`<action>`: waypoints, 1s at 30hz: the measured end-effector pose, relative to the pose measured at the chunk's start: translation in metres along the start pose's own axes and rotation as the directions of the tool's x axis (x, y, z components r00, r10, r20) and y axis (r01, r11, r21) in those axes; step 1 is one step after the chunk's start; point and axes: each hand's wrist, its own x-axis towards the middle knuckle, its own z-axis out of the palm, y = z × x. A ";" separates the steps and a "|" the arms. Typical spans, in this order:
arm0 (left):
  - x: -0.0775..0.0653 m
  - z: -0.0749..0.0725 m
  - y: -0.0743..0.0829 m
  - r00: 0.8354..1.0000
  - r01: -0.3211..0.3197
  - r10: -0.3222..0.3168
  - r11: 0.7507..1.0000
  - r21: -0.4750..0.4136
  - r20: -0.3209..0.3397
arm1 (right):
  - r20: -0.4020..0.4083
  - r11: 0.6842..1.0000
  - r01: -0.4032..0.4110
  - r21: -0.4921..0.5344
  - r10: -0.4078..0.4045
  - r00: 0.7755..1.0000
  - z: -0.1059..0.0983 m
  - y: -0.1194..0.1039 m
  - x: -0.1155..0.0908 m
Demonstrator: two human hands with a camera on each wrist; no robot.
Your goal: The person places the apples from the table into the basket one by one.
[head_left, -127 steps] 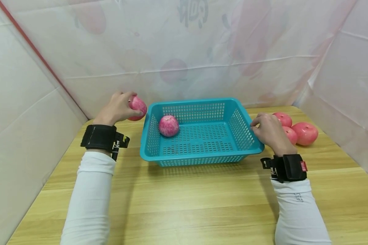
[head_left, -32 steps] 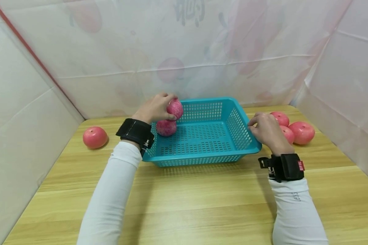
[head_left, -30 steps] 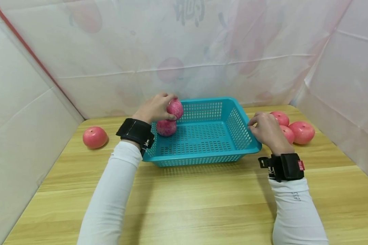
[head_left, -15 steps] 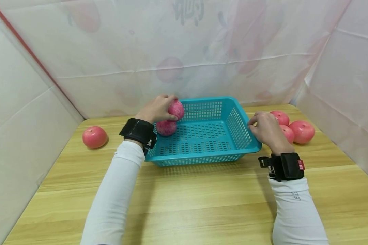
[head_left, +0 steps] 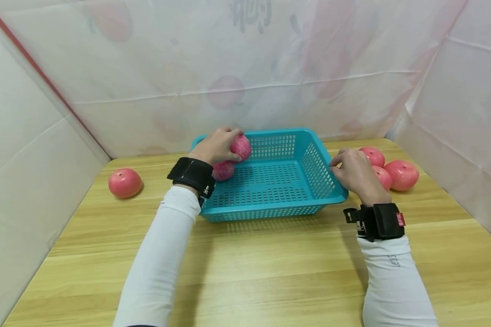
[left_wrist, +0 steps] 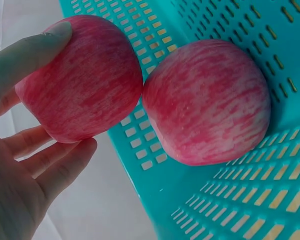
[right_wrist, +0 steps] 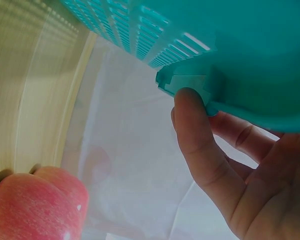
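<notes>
My left hand (head_left: 217, 146) holds a red streaked apple (head_left: 242, 147) inside the left part of a teal plastic basket (head_left: 266, 211), thumb on one side and fingers on the other. A second streaked apple (head_left: 223, 171) lies on the basket floor, partly covered by that hand in the head view. The left wrist view has the held apple (left_wrist: 90, 80) and the lying apple (left_wrist: 210, 102) side by side, their edges meeting. With thumb and fingers, my right hand (head_left: 355, 173) pinches the basket's right rim, seen close in the right wrist view, where the rim (right_wrist: 190, 82) meets the thumb.
Several smooth pink apples (head_left: 402, 175) sit together beyond the right hand, partly hidden by it. Another pink apple (head_left: 125, 183) stands alone at the table's left. White sheeting (head_left: 155, 59) walls in the wooden table (head_left: 245, 272) at the back and both sides.
From left of the basket, my left hand has carried the apple over the rim and into it, drifting slightly right lately. The lone pink apple has come into sight. My right hand keeps its grip.
</notes>
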 end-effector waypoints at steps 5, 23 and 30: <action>0.004 0.003 0.004 1.000 -0.004 0.003 0.999 0.032 0.012 | 0.003 1.000 -0.005 0.002 0.005 1.000 0.000 0.000 0.001; 0.013 0.018 0.013 0.999 0.026 -0.028 0.998 0.062 0.035 | 0.002 1.000 0.001 0.000 -0.001 1.000 -0.002 -0.001 -0.002; 0.014 0.025 0.015 0.995 0.055 -0.061 0.996 0.071 0.078 | 0.023 1.000 -0.014 0.014 0.013 1.000 0.000 -0.005 -0.003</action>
